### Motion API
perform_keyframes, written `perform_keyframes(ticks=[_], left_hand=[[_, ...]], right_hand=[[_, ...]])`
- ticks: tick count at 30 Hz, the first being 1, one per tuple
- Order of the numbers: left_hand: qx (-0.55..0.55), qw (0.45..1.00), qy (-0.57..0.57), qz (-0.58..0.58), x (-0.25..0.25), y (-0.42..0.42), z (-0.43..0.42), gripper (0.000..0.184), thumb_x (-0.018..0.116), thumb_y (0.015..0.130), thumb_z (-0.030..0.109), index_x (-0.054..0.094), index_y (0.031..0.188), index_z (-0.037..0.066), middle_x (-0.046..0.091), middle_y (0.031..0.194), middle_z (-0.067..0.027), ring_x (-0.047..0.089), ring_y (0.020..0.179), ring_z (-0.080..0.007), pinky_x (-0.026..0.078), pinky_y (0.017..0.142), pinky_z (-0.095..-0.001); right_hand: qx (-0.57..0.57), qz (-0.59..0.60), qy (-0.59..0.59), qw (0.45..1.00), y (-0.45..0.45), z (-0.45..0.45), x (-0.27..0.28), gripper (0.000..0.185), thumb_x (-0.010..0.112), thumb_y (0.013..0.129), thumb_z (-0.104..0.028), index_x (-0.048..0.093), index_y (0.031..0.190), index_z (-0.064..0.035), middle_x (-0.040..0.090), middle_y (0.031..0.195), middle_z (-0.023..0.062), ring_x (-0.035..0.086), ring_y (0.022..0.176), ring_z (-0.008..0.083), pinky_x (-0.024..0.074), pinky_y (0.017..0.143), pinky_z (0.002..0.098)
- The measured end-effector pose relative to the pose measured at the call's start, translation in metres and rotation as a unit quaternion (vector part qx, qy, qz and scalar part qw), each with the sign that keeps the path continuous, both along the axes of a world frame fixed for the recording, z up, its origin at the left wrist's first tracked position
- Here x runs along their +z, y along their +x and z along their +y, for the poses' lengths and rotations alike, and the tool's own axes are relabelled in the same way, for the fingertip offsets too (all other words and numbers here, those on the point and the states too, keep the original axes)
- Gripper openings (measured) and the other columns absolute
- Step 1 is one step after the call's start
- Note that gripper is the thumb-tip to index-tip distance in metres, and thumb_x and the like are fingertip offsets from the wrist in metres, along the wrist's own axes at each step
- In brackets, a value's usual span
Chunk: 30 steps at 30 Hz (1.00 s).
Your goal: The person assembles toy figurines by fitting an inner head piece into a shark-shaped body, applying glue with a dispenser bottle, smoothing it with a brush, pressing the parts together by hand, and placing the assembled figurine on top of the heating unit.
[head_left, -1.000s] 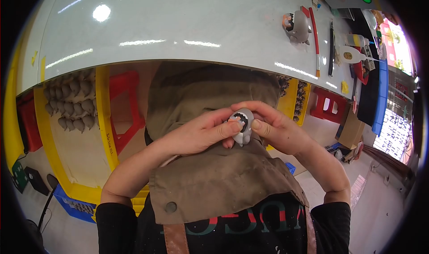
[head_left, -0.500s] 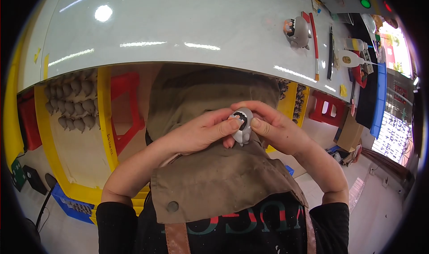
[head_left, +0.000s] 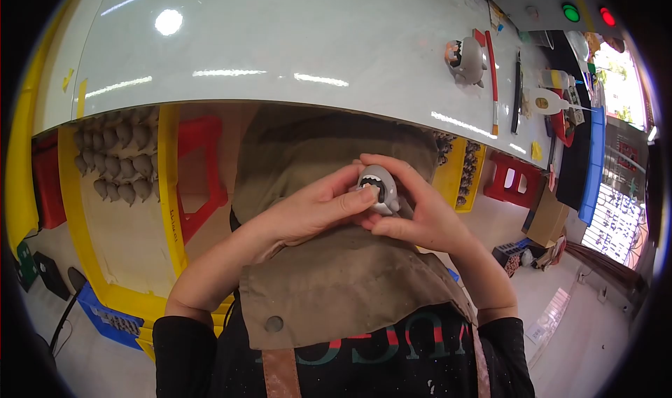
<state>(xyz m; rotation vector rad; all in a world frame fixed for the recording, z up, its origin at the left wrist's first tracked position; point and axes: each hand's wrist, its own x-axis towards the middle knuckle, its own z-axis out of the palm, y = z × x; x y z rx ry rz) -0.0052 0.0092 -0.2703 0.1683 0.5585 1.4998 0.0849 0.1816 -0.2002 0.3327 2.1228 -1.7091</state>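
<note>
A small grey shark figurine [head_left: 379, 181] with a black open mouth and white teeth is held over my lap, just below the table edge. My left hand [head_left: 329, 200] grips it from the left, thumb lying across the mouth area. Cupped around its right side is my right hand [head_left: 427, 212], fingers behind the top and thumb near the bottom. The figurine's back and the fingertips behind it are hidden. A similar shark figurine [head_left: 466, 60], with an orange part at its mouth, lies on the white table [head_left: 280, 41].
Beside the table figurine lie a red-handled brush [head_left: 492, 76], a black pen-like tool [head_left: 517, 93] and a white bottle with a thin nozzle [head_left: 549, 102]. Under the table, a yellow tray [head_left: 168, 209] at left holds several grey pieces [head_left: 115, 160]. Red stools [head_left: 514, 181] stand below.
My right thumb has moved from the figurine's upper front down to its lower side. The figurine has turned a little in my hands. My right forearm has shifted inward.
</note>
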Motion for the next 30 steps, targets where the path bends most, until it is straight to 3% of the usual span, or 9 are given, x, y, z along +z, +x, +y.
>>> perform_keyframes(ticks=[1,9,12,15,18,21,25,30], left_hand=[[0.000,1.000,-0.005,0.002,0.000,0.001,0.000,0.057,0.053,0.096,0.037,0.033,0.138,0.005,0.048,0.129,-0.0090,0.050,0.119,-0.0173,0.040,0.101,-0.0314],[-0.025,0.999,-0.008,0.032,-0.004,0.001,0.000,0.058,0.051,0.096,0.037,0.031,0.141,0.005,0.048,0.130,-0.0075,0.047,0.120,-0.0144,0.038,0.102,-0.0287],[0.001,0.996,-0.013,0.093,0.004,0.000,0.000,0.052,0.051,0.096,0.042,0.042,0.131,0.004,0.052,0.103,-0.0003,0.047,0.095,-0.0054,0.039,0.083,-0.0207],[0.015,0.995,-0.010,0.099,0.007,0.001,0.000,0.051,0.051,0.096,0.042,0.043,0.129,0.004,0.052,0.100,0.0003,0.046,0.094,-0.0050,0.038,0.082,-0.0204],[-0.007,0.994,-0.011,0.107,-0.001,0.001,0.000,0.051,0.051,0.096,0.041,0.043,0.130,0.004,0.052,0.103,-0.0002,0.046,0.095,-0.0055,0.038,0.083,-0.0206],[-0.035,0.996,-0.015,0.086,-0.003,-0.002,-0.001,0.059,0.053,0.096,0.039,0.034,0.140,0.005,0.050,0.126,-0.0056,0.047,0.116,-0.0109,0.038,0.098,-0.0263],[-0.032,0.997,-0.012,0.076,-0.004,-0.002,-0.001,0.059,0.054,0.095,0.038,0.035,0.139,0.004,0.050,0.124,-0.0058,0.047,0.116,-0.0117,0.039,0.097,-0.0265],[-0.009,0.998,-0.025,0.052,-0.001,0.001,0.002,0.054,0.053,0.095,0.039,0.041,0.133,0.003,0.052,0.115,-0.0034,0.046,0.108,-0.0076,0.039,0.093,-0.0233]], right_hand=[[0.017,0.035,0.059,0.998,0.001,-0.002,-0.001,0.066,0.073,0.080,-0.015,0.040,0.137,-0.0100,0.058,0.116,0.0078,0.057,0.106,0.0180,0.0453,0.090,0.0308],[0.014,0.068,0.116,0.991,-0.002,-0.001,-0.001,0.060,0.075,0.076,-0.014,0.048,0.128,-0.0081,0.058,0.114,0.0109,0.060,0.100,0.0232,0.0485,0.084,0.0329],[0.017,0.091,0.129,0.987,-0.001,-0.002,-0.003,0.057,0.075,0.076,-0.014,0.050,0.127,-0.0074,0.059,0.113,0.0119,0.061,0.099,0.0248,0.0490,0.083,0.0331],[0.020,0.108,0.143,0.984,-0.001,-0.002,-0.005,0.055,0.074,0.076,-0.014,0.050,0.126,-0.0065,0.059,0.113,0.0127,0.061,0.098,0.0263,0.0492,0.082,0.0333],[0.021,0.106,0.144,0.984,0.000,-0.002,-0.005,0.055,0.074,0.076,-0.014,0.051,0.125,-0.0058,0.059,0.113,0.0132,0.061,0.099,0.0276,0.0490,0.083,0.0336],[0.028,0.095,0.135,0.986,0.000,0.000,-0.005,0.056,0.074,0.076,-0.014,0.050,0.126,-0.0055,0.058,0.115,0.0137,0.060,0.102,0.0286,0.0482,0.085,0.0340],[0.039,0.043,0.112,0.992,0.000,0.002,-0.002,0.057,0.073,0.077,-0.011,0.049,0.127,-0.0033,0.055,0.124,0.0115,0.056,0.112,0.0238,0.0443,0.093,0.0332],[0.068,0.102,0.148,0.981,-0.008,0.001,-0.005,0.058,0.075,0.075,-0.013,0.049,0.126,-0.0055,0.054,0.125,0.0130,0.053,0.114,0.0296,0.0433,0.095,0.0370]])
